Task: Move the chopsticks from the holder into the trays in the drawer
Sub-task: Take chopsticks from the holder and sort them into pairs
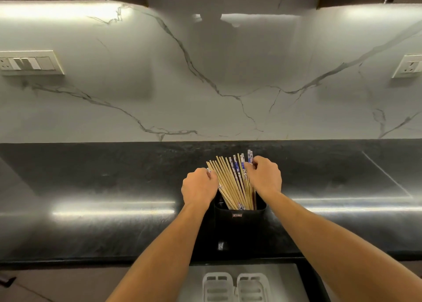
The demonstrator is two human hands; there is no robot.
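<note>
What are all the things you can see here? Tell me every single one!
chopsticks: a big bunch, too crowded to count; tan, some blue-and-white patterned; fanned out in the holder
holder: one, black, on the countertop near its front edge
trays: two, white, side by side in the drawer
drawer: one, grey inside, open below the countertop
countertop: one, shiny black, in front of the wall
wall: one, white marble with grey veins, behind the countertop
switch plates: two, cream, on the wall, far left and far right
left hand: one, gripping the bunch's left side
right hand: one, fingers pinching patterned chopsticks on the right
</note>
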